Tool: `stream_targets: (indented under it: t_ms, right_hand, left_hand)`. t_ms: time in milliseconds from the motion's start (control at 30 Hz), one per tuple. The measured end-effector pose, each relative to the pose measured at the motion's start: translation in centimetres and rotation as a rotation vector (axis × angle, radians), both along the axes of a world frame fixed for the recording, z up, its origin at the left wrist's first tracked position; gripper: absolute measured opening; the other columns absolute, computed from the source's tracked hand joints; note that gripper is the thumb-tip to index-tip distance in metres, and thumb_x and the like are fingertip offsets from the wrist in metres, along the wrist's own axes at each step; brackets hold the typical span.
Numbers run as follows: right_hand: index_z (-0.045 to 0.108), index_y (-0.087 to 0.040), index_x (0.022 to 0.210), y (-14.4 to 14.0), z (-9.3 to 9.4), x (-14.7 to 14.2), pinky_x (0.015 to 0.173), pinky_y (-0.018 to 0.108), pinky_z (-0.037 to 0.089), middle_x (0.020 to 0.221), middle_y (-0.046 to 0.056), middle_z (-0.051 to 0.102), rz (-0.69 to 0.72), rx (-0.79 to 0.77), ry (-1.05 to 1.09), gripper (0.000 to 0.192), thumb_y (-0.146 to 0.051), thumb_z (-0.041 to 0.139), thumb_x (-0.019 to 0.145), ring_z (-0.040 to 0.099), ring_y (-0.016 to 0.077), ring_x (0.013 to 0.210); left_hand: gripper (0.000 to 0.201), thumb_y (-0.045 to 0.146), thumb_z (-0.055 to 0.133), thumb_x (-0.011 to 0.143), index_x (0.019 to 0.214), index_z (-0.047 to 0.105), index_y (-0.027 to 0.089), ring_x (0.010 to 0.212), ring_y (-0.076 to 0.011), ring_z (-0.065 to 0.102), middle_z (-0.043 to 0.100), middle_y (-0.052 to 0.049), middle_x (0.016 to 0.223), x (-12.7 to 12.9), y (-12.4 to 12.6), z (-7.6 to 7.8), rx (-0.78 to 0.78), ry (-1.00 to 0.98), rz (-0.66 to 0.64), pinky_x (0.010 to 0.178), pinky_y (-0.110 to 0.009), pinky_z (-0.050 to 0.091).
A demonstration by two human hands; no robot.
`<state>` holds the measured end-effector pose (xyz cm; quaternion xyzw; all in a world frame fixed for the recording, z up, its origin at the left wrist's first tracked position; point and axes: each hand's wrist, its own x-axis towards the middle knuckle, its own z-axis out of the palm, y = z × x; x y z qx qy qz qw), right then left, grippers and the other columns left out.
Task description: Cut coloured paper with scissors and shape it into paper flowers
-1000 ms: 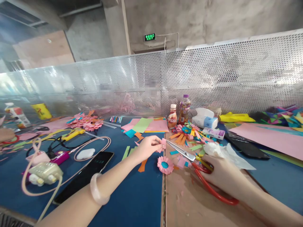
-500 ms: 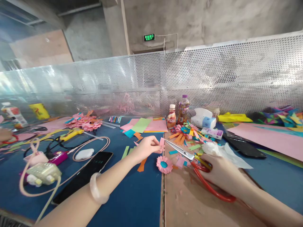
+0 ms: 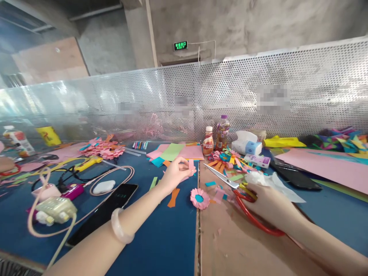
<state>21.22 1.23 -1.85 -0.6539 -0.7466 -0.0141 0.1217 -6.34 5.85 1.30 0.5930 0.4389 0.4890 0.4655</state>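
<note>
Between the fingertips of my left hand point(image 3: 176, 174) is a small pink paper strip point(image 3: 191, 165), held upright above the table. My right hand point(image 3: 266, 199) grips red-handled scissors point(image 3: 222, 177), whose blades point left toward the strip and stand a little apart from it. Below and between the hands lies a pink paper flower point(image 3: 199, 198) with a blue centre. Orange paper pieces point(image 3: 173, 197) and a green strip point(image 3: 153, 183) rest under my left forearm. Small pink and blue scraps point(image 3: 220, 194) lie beside the scissor blades.
Behind my hands are coloured paper sheets point(image 3: 172, 151), two bottles point(image 3: 209, 142) and a tissue pack point(image 3: 247, 145). A phone point(image 3: 106, 211), cables and a yellow glue gun point(image 3: 90, 164) occupy the left. Another person's hand point(image 3: 5, 164) shows at the far left edge.
My left hand has drawn slightly left and up with the pink strip, away from the scissor tips. The scissors have shifted slightly right.
</note>
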Motion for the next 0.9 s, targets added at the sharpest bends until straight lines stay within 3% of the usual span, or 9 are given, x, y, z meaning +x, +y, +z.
stream_targets:
  t_ms: [167,367,500,667,767,833,900]
  right_hand:
    - [0.060,-0.023,0.074,0.3,-0.1,0.1,0.048,0.026,0.026,0.073,0.008,0.065,-0.013,-0.019,0.010,0.030,-0.048,0.046,0.076,0.055,0.0208,0.059]
    - [0.058,-0.023,0.069,0.5,-0.2,0.2,0.048,0.025,0.026,0.070,0.006,0.065,-0.017,-0.051,0.018,0.027,-0.046,0.046,0.075,0.054,0.0191,0.058]
    - [0.058,-0.023,0.070,0.7,-0.3,0.3,0.048,0.026,0.027,0.071,0.006,0.065,-0.013,-0.060,0.027,0.027,-0.046,0.045,0.075,0.054,0.0193,0.058]
    - [0.058,-0.022,0.071,0.7,-0.2,0.2,0.048,0.026,0.028,0.072,0.007,0.065,-0.019,-0.077,0.016,0.027,-0.046,0.045,0.075,0.055,0.0202,0.059]
    - [0.058,-0.022,0.072,0.6,-0.1,0.2,0.048,0.026,0.029,0.073,0.007,0.065,-0.019,-0.081,0.011,0.026,-0.045,0.045,0.075,0.056,0.0209,0.060]
    - [0.058,-0.022,0.073,0.6,-0.2,0.3,0.049,0.027,0.029,0.073,0.007,0.066,-0.021,-0.081,0.007,0.026,-0.044,0.045,0.074,0.056,0.0213,0.061]
    - [0.058,-0.022,0.074,0.6,-0.2,0.3,0.049,0.027,0.029,0.074,0.008,0.066,-0.020,-0.080,0.003,0.025,-0.044,0.045,0.074,0.057,0.0215,0.062]
  left_hand:
    - [0.054,0.019,0.073,0.064,0.108,0.042,0.019,0.083,-0.0205,0.066,0.068,-0.007,0.085,-0.1,-0.1,-0.1,0.007,-0.017,0.014,0.076,-0.037,0.051]
    - [0.037,0.022,0.066,0.070,0.103,0.051,0.017,0.084,-0.0196,0.065,0.069,-0.008,0.086,-0.4,0.2,-0.4,0.114,0.156,0.034,0.075,-0.033,0.050]
    - [0.038,0.018,0.065,0.068,0.103,0.052,0.016,0.074,-0.0168,0.065,0.068,-0.006,0.081,-0.7,0.7,-0.2,0.162,0.180,0.050,0.070,-0.030,0.050]
    - [0.043,0.018,0.064,0.066,0.107,0.052,0.015,0.069,-0.0148,0.063,0.065,-0.008,0.091,-2.5,1.5,1.1,0.206,0.204,0.266,0.060,-0.026,0.050]
    - [0.046,0.015,0.061,0.063,0.108,0.053,0.016,0.069,-0.0147,0.062,0.064,-0.009,0.098,-4.4,2.3,1.8,0.224,0.282,0.463,0.053,-0.022,0.046]
    - [0.043,0.014,0.059,0.062,0.105,0.055,0.013,0.070,-0.0156,0.062,0.066,-0.007,0.085,-5.7,2.9,2.0,0.182,0.413,0.517,0.053,-0.022,0.045]
    - [0.032,0.017,0.054,0.066,0.097,0.059,0.012,0.056,-0.0151,0.059,0.062,-0.002,0.059,-7.1,3.4,1.9,0.135,0.607,0.448,0.051,-0.023,0.044]
